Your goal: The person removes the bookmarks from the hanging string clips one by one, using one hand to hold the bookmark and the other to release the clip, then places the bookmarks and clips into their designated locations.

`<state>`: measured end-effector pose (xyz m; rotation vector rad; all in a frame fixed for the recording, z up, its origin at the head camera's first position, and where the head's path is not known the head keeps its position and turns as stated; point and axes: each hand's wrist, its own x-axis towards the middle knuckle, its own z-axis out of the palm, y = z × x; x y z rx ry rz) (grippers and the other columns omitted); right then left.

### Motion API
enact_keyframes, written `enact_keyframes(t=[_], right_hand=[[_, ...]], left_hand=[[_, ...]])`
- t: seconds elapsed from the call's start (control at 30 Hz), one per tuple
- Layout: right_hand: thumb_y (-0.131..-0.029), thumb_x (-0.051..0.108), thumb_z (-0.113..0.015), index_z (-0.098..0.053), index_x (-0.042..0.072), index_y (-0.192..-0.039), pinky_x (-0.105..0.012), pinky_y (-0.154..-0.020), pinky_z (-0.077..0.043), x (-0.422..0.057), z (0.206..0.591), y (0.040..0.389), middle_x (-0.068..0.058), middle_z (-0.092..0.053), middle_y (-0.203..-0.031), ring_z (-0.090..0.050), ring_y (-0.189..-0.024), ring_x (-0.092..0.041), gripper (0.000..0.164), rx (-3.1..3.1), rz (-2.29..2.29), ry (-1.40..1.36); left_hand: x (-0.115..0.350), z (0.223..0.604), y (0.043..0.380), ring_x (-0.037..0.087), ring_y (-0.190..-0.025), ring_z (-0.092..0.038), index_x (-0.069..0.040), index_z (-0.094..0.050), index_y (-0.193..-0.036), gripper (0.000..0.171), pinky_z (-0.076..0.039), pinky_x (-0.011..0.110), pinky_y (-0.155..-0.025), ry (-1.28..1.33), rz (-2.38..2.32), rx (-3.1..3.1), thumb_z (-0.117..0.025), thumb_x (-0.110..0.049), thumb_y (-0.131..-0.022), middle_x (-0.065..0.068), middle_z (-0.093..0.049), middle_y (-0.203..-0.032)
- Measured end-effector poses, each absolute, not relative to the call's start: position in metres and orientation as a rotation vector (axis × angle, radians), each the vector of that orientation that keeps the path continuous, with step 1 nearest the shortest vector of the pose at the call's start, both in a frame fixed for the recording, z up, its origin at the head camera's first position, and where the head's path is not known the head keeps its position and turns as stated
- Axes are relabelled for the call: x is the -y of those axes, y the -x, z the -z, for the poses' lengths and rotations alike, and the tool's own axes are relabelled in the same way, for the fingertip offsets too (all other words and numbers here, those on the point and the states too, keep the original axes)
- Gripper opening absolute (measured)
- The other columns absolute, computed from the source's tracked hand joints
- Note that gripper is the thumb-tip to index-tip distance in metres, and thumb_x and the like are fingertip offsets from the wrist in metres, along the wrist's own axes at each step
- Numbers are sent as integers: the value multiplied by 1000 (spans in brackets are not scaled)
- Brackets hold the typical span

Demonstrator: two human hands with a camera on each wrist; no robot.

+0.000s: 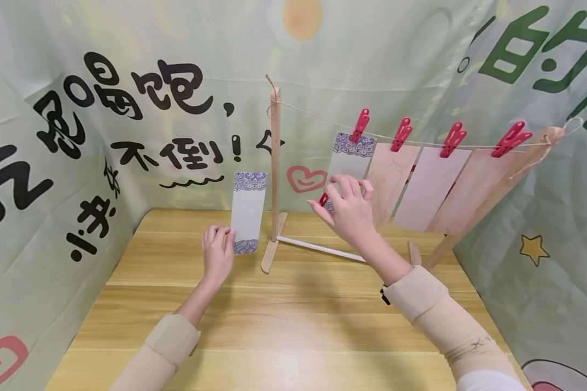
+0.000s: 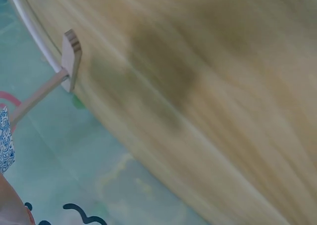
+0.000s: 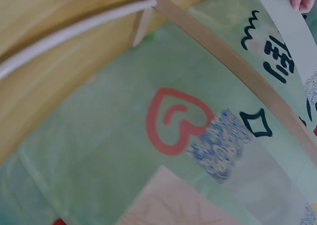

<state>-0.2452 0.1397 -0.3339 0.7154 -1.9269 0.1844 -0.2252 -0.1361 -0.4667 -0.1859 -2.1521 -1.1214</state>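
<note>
Left of the wooden post (image 1: 275, 168), the left hand (image 1: 218, 252) pinched the near-upright card (image 1: 248, 214), while to the post's right, farther from that card, the right hand (image 1: 350, 209) pinched a red clip (image 1: 324, 200)!

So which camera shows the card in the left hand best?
The head view: the card shows at full length there, both patterned ends included, with the left hand at its edge. The right wrist view cuts it off at the picture's edge; the left wrist view catches only a patterned scrap.
</note>
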Motion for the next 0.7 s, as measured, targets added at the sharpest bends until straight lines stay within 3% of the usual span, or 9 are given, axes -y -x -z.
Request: enact_keyframes(t=[0.3, 0.5, 0.7], right_hand=[[-89, 51, -45, -50, 7, -77, -49, -81, -24, -143, 363, 242, -12, -54, -95, -48, -89, -30, 46, 1964, -214, -697], [-87, 49, -49, -48, 8, -73, -51, -79, -26, -146, 382, 240, -12, -53, -92, -48, -87, -30, 44, 1988, -232, -694], [-91, 53, -39, -49, 8, -73, -49, -79, -27, -147, 401, 235, -11, -54, -96, -48, -90, -29, 48, 2028, -201, -684]], left_hand=[[155, 484, 213, 34, -94, -43, 7, -60, -92, 19, -24, 50, -92, 76, 1108, 2175, -54, -11, -91, 19, -50, -96], [170, 497, 204, 34, -96, -42, 7, -60, -94, 18, -21, 50, -94, -5, 1085, 2232, -55, -9, -90, 19, -50, -99], [185, 509, 197, 36, -101, -41, 7, -60, -94, 18, -16, 52, -98, -100, 1084, 2274, -54, -9, -90, 21, -49, -103]])
